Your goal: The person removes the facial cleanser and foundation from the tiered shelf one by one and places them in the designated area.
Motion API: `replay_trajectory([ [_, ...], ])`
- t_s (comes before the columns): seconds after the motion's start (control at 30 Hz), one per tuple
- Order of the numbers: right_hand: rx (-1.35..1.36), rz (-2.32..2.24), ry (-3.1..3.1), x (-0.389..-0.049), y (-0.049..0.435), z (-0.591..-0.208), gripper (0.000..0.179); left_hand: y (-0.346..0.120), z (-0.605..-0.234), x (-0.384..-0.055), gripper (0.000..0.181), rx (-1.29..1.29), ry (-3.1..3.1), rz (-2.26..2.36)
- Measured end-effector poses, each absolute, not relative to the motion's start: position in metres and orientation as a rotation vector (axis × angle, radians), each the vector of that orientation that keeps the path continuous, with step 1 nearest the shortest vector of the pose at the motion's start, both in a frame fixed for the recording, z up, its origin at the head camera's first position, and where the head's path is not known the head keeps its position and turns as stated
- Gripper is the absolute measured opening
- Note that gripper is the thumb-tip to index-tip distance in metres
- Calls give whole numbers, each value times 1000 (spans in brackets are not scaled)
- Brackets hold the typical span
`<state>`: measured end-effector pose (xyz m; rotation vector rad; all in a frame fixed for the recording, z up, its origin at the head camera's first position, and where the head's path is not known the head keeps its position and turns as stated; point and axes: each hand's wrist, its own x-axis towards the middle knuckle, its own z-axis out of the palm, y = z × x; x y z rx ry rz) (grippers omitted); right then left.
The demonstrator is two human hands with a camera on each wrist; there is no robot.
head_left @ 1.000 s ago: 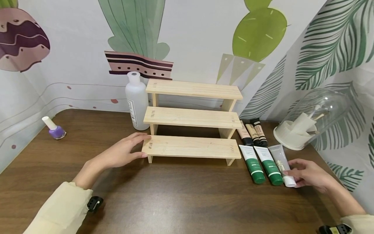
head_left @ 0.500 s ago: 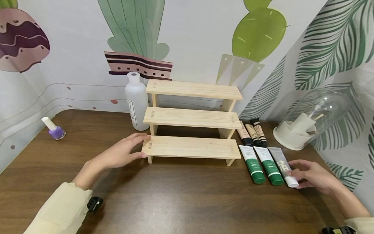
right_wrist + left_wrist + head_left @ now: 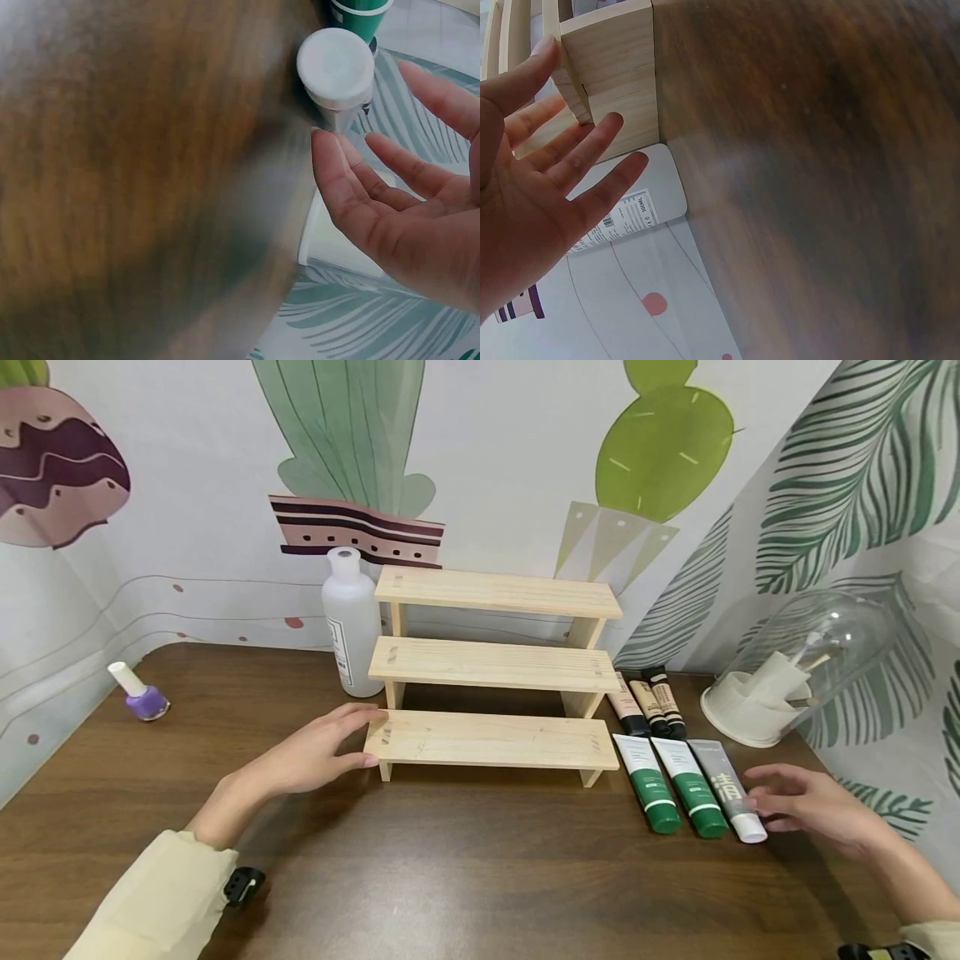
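A three-step wooden display shelf stands against the back wall. My left hand holds the left end of its lowest step, thumb at the front edge and fingers at the back edge; the left wrist view shows this hand around the board's end. At the right, a grey squeeze tube with a white cap lies on the table beside two white-and-green tubes. My right hand is just right of the grey tube, fingers relaxed and holding nothing. In the right wrist view its fingertips are near the white cap.
Three small beige tubes with black caps lie behind the larger tubes. A clear-domed cotton swab holder stands at the back right. A white bottle is left of the shelf, and purple nail polish lies at the far left.
The grey tube's cap end has shifted slightly right, and the tube now lies apart from its neighbour. My right hand has let go of it and drawn off right. The left hand has stayed put.
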<state>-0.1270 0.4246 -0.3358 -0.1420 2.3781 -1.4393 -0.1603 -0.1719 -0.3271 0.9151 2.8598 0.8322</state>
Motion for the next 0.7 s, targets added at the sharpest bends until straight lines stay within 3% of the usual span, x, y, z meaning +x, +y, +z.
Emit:
replay_trajectory([
  [0.47,-228,-1276,2667,-146,395,-304,27,-176,-326,-162,57,915,2854,823],
  [0.7,-297,-1019,2860,-157,360,-287,49,-183,-320,-165,58,845,2850,809],
])
